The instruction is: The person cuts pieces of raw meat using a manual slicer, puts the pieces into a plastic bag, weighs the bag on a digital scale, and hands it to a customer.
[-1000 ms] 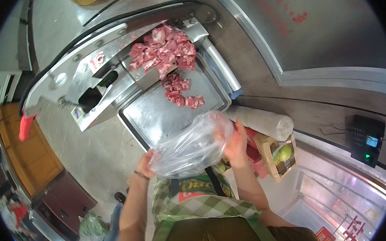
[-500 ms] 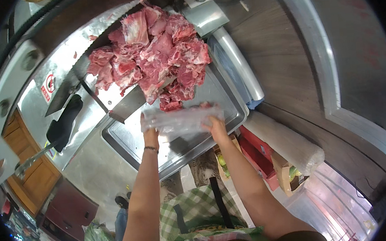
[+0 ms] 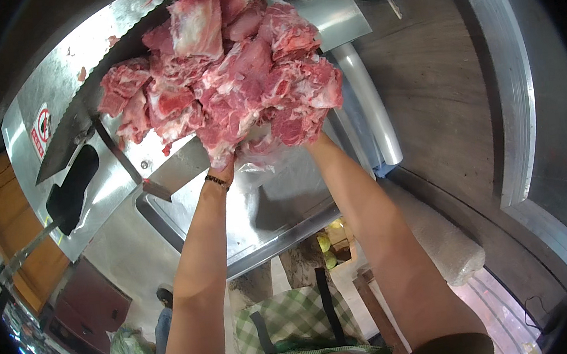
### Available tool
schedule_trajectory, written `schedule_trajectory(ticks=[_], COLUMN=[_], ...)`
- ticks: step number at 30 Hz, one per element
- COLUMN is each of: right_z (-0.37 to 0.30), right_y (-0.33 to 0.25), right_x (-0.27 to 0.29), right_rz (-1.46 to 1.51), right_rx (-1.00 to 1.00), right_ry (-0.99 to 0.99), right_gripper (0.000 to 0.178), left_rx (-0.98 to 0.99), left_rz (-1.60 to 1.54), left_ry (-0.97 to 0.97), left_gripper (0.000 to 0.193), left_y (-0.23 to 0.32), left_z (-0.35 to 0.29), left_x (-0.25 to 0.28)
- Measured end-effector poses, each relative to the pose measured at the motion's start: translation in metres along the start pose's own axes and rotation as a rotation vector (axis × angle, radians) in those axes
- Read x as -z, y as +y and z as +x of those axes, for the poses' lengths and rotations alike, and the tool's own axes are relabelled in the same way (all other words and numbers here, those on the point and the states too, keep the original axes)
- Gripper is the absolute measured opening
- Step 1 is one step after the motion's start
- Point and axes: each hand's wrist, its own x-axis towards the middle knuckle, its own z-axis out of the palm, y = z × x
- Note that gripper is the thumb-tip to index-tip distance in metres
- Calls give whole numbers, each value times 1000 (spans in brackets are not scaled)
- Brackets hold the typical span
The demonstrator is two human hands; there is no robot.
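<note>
A large heap of raw bone-in meat chunks (image 3: pixel 241 79) rests on the metal bench, its near edge over a steel tray (image 3: pixel 286 210). My left hand (image 3: pixel 224 171), with a dark bracelet at the wrist, reaches under the heap's front left edge; its fingers are hidden. My right hand (image 3: pixel 319 144) goes under the front right edge, almost wholly covered by meat. Part of a clear plastic bag (image 3: pixel 257 162) shows between the hands, beneath the lowest chunks. How either hand grips the bag or the meat cannot be seen.
A toothed saw blade (image 3: pixel 89 113) runs beside the heap on the left, near a black handle (image 3: pixel 75 188) and a steel guard plate (image 3: pixel 174 174). At right stand a plastic film roll (image 3: pixel 372 108) and a larger wrapped roll (image 3: pixel 430 238). A wooden wall (image 3: pixel 431 96) lies beyond.
Both hands have moved forward from above the tray to under the meat's front edge. The plastic bag, stretched between them before, is now mostly hidden beneath the meat. The view has come closer.
</note>
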Motion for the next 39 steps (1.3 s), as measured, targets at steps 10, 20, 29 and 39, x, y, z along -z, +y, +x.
schedule_trajectory(ticks=[10,20,29,39], right_z=[-204,-262,-223,-159], right_y=[9,-5,-74,-206], right_x=[-42,-30,25,8], right_rz=[854,-14,436,84], right_rx=[-31,231,60,262], right_ry=[32,509,562,178], right_gripper=[51,33,30,20], left_rx=[-120,-24,225,385], left_rz=[-373,-361,-372,-1033], left_ry=[-170,358,437,345], left_gripper=[58,24,27,19], left_y=[40,59,118,146], left_z=[-215,-261,-238,-186], left_x=[4,5,-64,-73])
